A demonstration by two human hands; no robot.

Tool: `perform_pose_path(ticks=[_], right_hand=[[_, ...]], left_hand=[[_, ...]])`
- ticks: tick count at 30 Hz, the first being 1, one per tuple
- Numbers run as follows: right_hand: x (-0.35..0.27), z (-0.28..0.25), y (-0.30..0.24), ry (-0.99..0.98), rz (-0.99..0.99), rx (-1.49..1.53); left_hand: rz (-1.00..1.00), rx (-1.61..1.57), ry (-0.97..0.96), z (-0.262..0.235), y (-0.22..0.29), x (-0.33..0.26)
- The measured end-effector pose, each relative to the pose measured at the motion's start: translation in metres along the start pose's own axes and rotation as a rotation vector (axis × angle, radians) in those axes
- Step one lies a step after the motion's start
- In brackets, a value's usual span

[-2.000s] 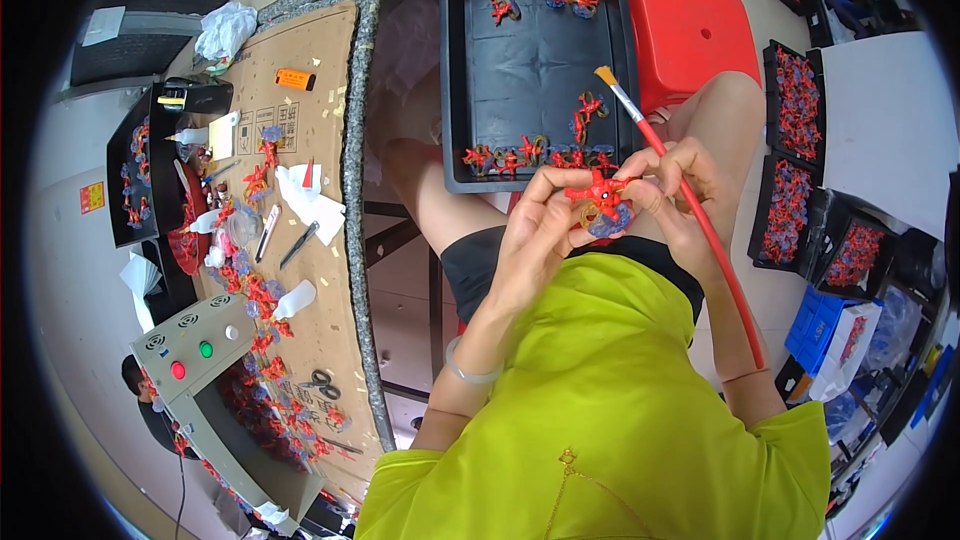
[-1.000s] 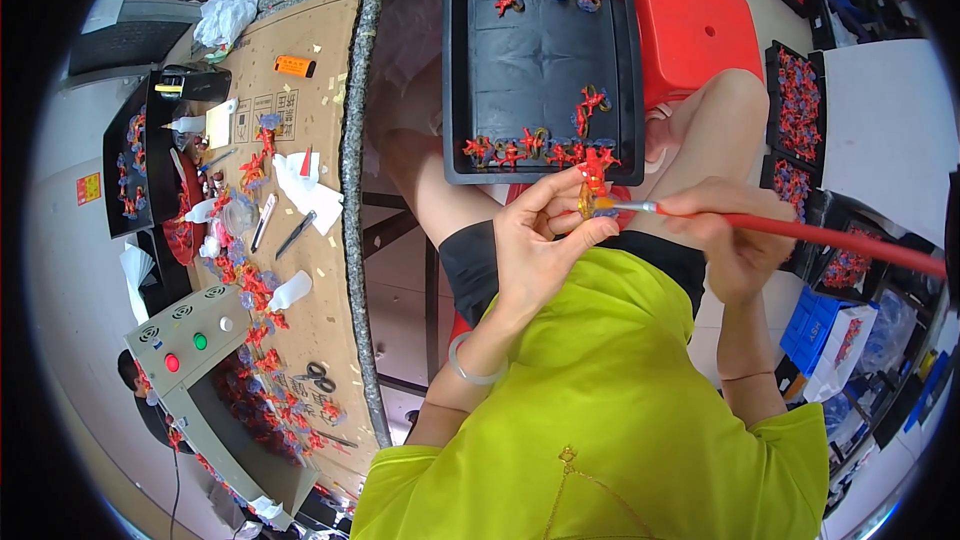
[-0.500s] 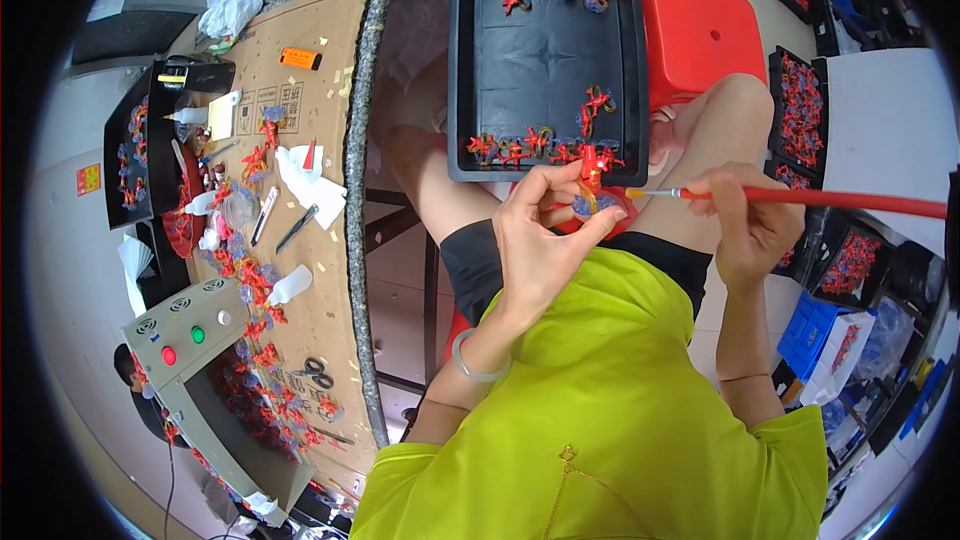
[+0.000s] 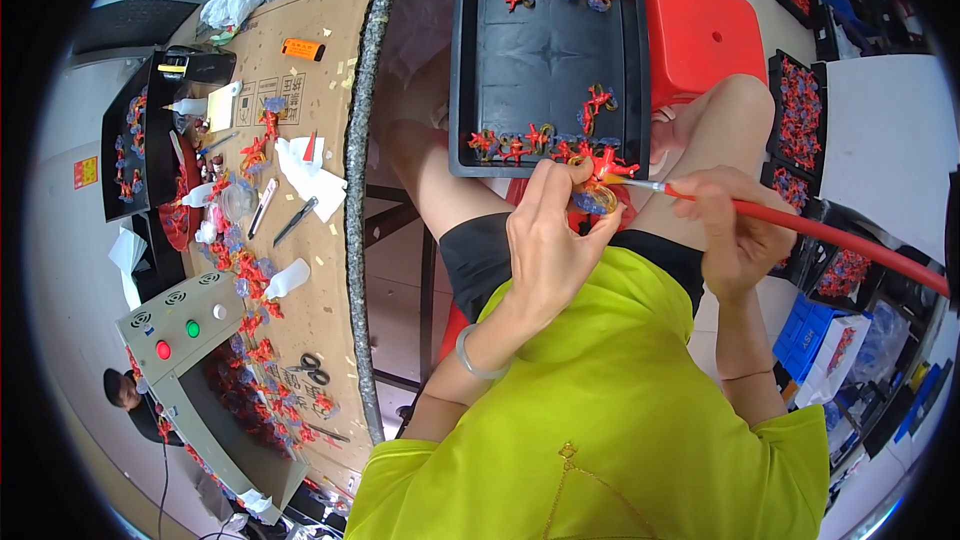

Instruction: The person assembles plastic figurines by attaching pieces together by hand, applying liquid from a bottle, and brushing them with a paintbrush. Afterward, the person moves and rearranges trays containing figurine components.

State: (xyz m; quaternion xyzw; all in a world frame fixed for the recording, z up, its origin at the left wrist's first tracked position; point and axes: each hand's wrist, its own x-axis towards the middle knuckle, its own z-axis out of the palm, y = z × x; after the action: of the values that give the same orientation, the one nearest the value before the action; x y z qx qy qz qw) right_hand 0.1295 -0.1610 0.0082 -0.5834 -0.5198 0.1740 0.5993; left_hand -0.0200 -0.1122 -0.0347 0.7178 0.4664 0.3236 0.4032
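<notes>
My left hand pinches a small red figurine with a translucent blue and yellow base, holding it up at the near edge of the black tray. In my right hand is a red-handled paintbrush, gripped near its metal collar. Its bristle tip is at the figurine's red body; whether it touches cannot be made out. Several similar red figurines stand inside the tray along its far and near sides.
A red stool stands right of the tray. On the left, a cardboard-topped table carries a squeeze bottle, scissors, a knife, many figurines and a grey machine with buttons. A person is beyond the machine.
The figurine has tilted over in my left hand, showing more of its base. The brush has moved left, bringing its tip up to the figurine. A person's head shows more at the left.
</notes>
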Motion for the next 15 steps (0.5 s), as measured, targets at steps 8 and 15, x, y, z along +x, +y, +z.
perform_pose_path(ticks=[8,15], right_hand=[[-0.001,0.002,0.000,-0.112,0.073,-0.092],[-0.001,0.007,0.003,-0.128,0.059,-0.047]], left_hand=[[0.039,-0.021,-0.018,-0.003,-0.001,0.000],[0.069,-0.156,0.031,0.001,-0.006,-0.008]])
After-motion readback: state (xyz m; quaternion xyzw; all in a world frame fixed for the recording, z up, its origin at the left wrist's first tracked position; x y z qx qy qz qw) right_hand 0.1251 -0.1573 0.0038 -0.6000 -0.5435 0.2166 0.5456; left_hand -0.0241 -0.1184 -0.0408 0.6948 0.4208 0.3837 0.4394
